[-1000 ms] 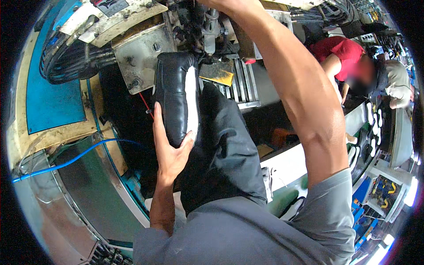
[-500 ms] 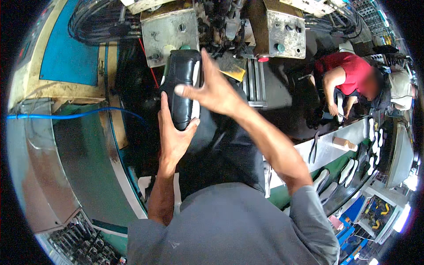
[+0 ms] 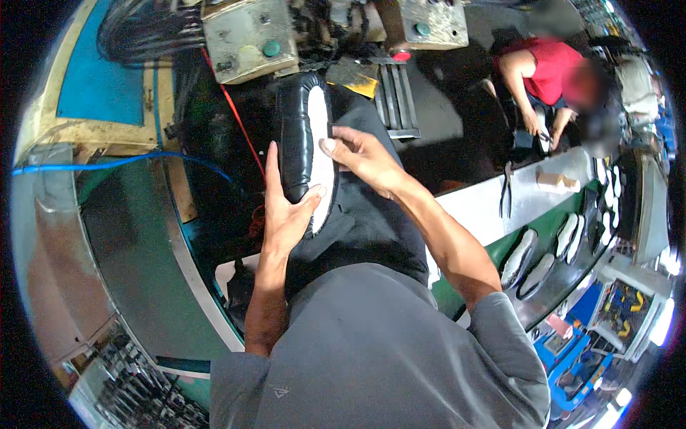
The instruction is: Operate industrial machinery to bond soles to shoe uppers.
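A glossy black shoe upper with a long white bottom is tilted so that the white side faces up and right. My left hand wraps its near end, thumb on the white part and fingers along the left side. At the shoe's right edge, my right hand is closed, its thumb against the white bottom and its fingers curled beside it. Those right fingertips are partly hidden. The shoe is held above my dark-trousered lap.
Ahead stands a machine with two worn metal control boxes. To the right, a metal ledge bears pincers and a tan block. Beyond it, a green conveyor carries several shoes. A co-worker in red bends over a shoe.
The shoe has been turned, bringing its white bottom into view. My right hand, spread before, has come down to the shoe's edge with fingers curled. The whole view has shifted slightly.
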{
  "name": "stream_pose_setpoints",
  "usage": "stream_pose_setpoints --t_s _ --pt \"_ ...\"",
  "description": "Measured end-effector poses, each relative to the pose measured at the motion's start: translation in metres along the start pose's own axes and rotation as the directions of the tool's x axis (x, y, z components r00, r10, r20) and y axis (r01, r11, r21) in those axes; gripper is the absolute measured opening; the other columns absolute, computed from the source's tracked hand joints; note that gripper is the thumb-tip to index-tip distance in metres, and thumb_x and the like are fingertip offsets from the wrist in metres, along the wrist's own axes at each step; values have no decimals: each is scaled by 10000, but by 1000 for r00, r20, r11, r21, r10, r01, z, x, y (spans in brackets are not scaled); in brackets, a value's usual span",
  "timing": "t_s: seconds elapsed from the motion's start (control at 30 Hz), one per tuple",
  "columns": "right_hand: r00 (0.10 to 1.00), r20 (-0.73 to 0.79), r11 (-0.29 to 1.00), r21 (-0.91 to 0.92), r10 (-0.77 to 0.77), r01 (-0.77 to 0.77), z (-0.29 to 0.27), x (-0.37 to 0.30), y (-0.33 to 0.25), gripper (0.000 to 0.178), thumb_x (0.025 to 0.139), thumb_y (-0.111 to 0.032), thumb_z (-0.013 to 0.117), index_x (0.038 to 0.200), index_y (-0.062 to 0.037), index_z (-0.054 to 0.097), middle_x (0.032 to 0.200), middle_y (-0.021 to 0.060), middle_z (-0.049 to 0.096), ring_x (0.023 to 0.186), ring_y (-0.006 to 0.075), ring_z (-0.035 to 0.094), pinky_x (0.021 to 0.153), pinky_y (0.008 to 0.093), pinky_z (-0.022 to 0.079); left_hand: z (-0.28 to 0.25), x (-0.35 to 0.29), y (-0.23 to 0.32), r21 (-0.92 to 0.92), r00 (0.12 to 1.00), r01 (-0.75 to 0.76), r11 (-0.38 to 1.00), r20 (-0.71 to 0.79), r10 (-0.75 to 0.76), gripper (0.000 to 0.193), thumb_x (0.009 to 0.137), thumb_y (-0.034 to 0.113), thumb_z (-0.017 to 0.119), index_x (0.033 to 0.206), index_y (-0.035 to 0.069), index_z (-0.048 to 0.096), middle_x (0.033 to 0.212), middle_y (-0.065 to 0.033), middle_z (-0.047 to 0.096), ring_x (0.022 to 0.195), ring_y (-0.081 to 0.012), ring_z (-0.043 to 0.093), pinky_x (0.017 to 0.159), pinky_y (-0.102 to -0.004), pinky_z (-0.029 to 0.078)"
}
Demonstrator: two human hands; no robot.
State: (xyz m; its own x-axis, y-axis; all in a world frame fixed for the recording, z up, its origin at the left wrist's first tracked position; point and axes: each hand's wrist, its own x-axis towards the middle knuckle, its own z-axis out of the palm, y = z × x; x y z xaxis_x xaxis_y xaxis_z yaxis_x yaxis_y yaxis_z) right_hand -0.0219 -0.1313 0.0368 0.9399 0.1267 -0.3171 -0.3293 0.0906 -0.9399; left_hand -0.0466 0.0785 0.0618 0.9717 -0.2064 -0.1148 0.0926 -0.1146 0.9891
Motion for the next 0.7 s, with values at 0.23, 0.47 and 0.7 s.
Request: stream_pose_setpoints --t_s 0.23,0.47,0.7 --pt "998 48 924 379 46 -60 -6 -68 36 941 1047 -369 766 1714 17 225 1622 199 489 1457 288 529 1201 439 462 43 -11 2 450 1000 -18 893 2 18 1088 835 -19 835 1728 44 216 1536 -273 485 1402 -398 536 1193 -476 438" --pt "999 -46 873 486 -22 42 -18 -80 65 902 904 -286 927 1614 -14 441 1481 124 624 1381 239 582 1199 420 465 63 -17 -5 519 959 -267 812 222 173 1114 864 124 878 1733 74 182 1427 -340 449 1260 -519 558 1051 -569 519" --pt "994 70 789 604 82 -108 -32 -76 55 617 1021 -192 797 1560 -29 543 1459 118 649 1304 225 657 1098 406 568 60 -7 1 530 929 -369 763 229 290 1130 838 86 890 1726 50 191 1456 -330 431 1302 -516 542 1077 -547 517"
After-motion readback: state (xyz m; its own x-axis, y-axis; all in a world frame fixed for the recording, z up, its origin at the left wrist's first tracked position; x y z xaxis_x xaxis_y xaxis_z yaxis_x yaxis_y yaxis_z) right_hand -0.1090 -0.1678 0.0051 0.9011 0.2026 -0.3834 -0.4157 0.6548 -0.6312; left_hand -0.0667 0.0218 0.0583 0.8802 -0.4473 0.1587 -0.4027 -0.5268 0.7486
